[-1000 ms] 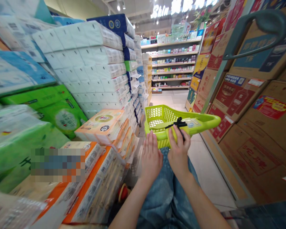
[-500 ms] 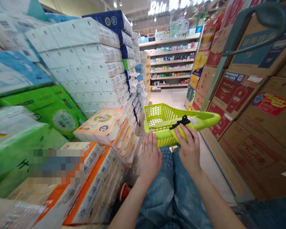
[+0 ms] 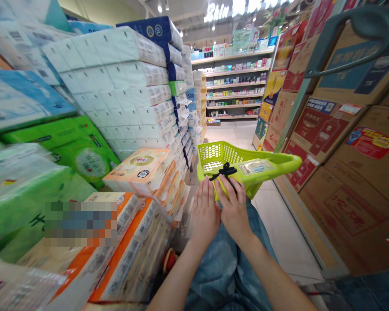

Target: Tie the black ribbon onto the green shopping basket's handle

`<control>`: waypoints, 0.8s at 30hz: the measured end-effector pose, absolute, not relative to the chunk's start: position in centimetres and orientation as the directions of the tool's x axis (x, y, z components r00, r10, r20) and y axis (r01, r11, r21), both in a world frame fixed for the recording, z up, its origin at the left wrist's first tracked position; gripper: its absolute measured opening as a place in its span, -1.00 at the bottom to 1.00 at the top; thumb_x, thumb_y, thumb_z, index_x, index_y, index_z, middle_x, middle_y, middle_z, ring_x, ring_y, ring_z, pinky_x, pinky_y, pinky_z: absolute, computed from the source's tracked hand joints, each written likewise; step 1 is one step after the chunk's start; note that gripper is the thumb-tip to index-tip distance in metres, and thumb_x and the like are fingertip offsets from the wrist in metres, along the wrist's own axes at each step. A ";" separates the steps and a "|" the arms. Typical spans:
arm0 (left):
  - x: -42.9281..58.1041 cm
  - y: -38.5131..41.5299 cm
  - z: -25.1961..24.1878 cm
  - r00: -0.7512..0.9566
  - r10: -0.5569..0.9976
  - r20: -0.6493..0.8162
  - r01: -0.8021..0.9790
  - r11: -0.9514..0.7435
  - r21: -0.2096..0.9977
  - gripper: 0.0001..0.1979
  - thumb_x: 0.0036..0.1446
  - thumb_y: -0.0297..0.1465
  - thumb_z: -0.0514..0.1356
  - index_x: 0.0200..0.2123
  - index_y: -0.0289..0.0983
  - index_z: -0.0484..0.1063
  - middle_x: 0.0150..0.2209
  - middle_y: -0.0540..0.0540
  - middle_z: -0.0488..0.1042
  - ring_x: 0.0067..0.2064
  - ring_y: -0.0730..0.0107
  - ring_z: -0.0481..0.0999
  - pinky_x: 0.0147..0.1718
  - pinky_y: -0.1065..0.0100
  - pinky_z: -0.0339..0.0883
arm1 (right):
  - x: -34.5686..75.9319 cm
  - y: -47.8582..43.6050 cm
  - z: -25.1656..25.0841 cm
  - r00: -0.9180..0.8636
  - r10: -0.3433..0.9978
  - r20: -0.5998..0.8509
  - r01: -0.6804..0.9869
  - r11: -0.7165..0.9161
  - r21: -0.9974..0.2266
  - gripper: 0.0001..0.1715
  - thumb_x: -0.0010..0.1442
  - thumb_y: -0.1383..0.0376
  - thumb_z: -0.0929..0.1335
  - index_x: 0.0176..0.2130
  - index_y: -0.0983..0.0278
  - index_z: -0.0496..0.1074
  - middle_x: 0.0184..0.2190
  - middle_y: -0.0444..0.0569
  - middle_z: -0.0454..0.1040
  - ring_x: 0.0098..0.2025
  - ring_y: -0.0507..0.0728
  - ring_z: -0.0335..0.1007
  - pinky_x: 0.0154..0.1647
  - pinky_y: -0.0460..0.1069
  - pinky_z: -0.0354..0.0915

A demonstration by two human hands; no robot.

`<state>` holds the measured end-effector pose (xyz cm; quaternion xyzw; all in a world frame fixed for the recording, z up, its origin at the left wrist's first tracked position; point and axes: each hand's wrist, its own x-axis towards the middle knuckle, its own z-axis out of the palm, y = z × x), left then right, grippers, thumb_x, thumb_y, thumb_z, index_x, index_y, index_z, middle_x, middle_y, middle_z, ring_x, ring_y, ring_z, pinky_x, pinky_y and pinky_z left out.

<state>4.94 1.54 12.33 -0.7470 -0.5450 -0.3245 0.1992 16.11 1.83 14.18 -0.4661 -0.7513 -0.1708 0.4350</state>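
Store aisle (image 3: pixel 278 216): tissue packs (image 3: pixel 97 86) left, cartons (image 3: pixel 320 125) right. Yellow bundle (image 3: pixel 236 176) with black bow (image 3: pixel 226 170) at green basket (image 3: pixel 272 170); right hand (image 3: pixel 235 211) over it, I can't tell whether fingers (image 3: pixel 232 190) grasp; left hand (image 3: pixel 205 211) flat, released.

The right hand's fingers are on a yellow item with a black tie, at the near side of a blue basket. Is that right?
Not quite: the basket is yellow-green, not blue, as the head view shows. The right hand's fingers are on the yellow item with a black tie, at its near side.
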 end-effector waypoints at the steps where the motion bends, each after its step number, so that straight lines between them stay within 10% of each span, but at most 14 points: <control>1: 4.9 1.5 12.4 0.196 0.682 0.705 0.940 -0.336 0.064 -0.27 0.26 -0.50 0.00 0.42 -0.47 -0.23 0.41 -0.39 0.04 0.46 0.09 -0.10 0.33 -0.01 0.12 | 17.1 2.0 14.3 -0.203 0.543 0.815 0.852 0.508 -0.127 -0.31 0.29 0.47 0.20 0.36 0.20 0.17 0.30 0.06 0.29 0.34 0.27 0.03 0.38 0.32 0.00; 11: 5.6 1.3 12.6 0.163 0.669 0.726 0.930 -0.351 0.114 -0.23 0.25 -0.50 0.00 0.43 -0.45 -0.31 0.41 -0.39 0.03 0.46 0.09 -0.07 0.33 -0.03 0.12 | 20.2 2.8 15.2 0.000 0.558 0.830 0.889 0.380 -0.256 -0.19 0.19 0.57 0.13 0.37 0.22 0.15 0.34 0.11 0.21 0.37 0.33 -0.06 0.35 0.42 0.01; 24: 5.0 1.3 12.6 0.190 0.668 0.719 0.931 -0.355 0.084 -0.26 0.26 -0.50 -0.02 0.44 -0.43 -0.28 0.42 -0.36 0.03 0.46 0.10 -0.07 0.33 0.00 0.12 | 18.9 2.1 14.6 -0.177 0.550 0.816 0.859 0.491 -0.144 -0.25 0.25 0.51 0.17 0.37 0.16 0.16 0.28 0.03 0.32 0.35 0.27 0.03 0.38 0.36 0.00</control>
